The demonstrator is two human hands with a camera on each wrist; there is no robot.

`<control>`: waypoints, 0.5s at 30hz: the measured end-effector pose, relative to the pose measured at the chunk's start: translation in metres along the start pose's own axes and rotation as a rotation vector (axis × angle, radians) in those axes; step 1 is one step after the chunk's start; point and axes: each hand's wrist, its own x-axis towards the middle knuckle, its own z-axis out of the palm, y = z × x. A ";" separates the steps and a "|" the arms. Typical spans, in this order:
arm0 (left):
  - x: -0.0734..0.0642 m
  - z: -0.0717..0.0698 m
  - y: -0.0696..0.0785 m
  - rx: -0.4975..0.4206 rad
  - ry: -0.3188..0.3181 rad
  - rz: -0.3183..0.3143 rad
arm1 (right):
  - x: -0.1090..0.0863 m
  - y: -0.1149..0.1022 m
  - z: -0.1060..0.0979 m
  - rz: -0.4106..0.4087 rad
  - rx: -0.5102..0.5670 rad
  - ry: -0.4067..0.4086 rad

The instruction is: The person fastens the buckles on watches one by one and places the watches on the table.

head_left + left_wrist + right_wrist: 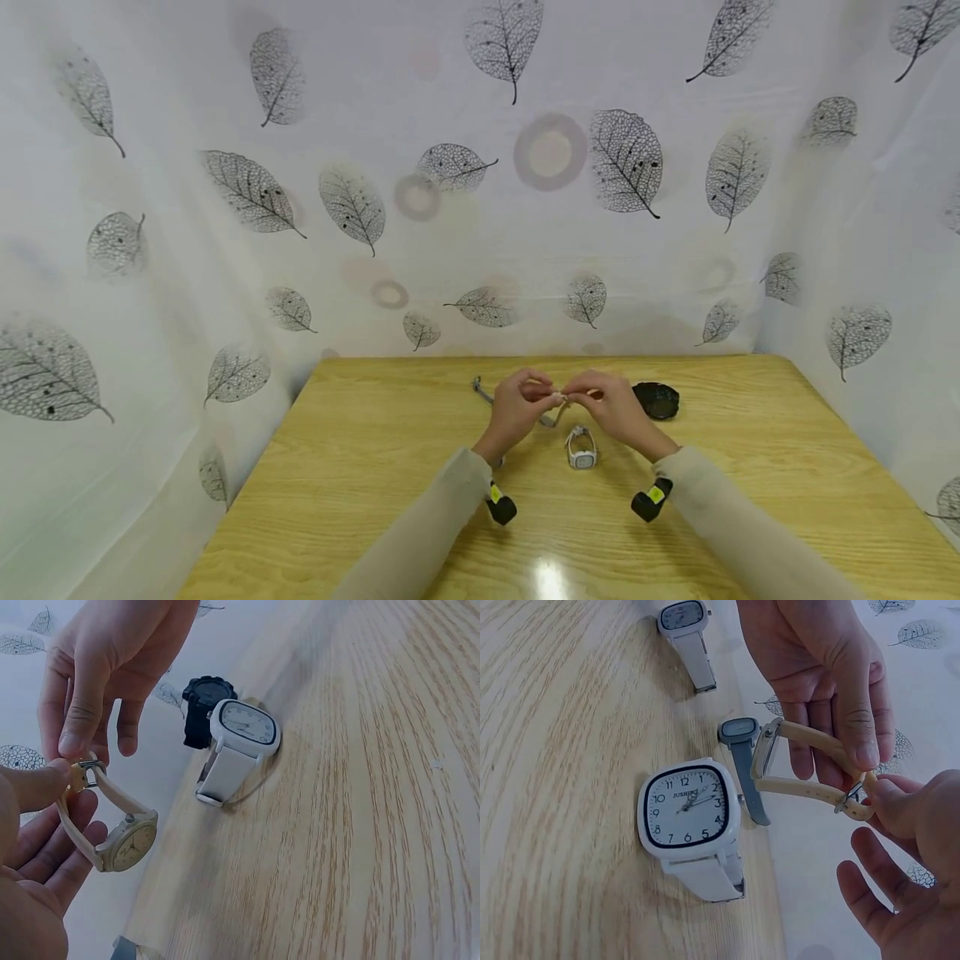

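A watch with a cream strap and a round dial [131, 844] is held up between my hands, its strap forming a loop. My left hand [516, 410] pinches the strap near the metal buckle [849, 796]. On the other side of the buckle, my right hand [617, 410] pinches the strap with thumb and fingers. The strap end lies at the buckle; fingertips partly cover it, so I cannot tell how far it is threaded. Just below the hands, a white square watch [582, 457] stands on the table with its strap closed in a loop.
A black watch [658, 400] lies beyond my right wrist. Behind my left hand is a grey watch [742, 739] with its strap stretched out. Another white watch [684, 616] sits near my left wrist. A leaf-patterned curtain [450, 250] hangs behind the wooden table [360, 467].
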 end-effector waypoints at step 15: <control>0.003 0.000 -0.007 -0.054 0.009 0.007 | -0.005 0.002 0.002 0.072 0.009 0.046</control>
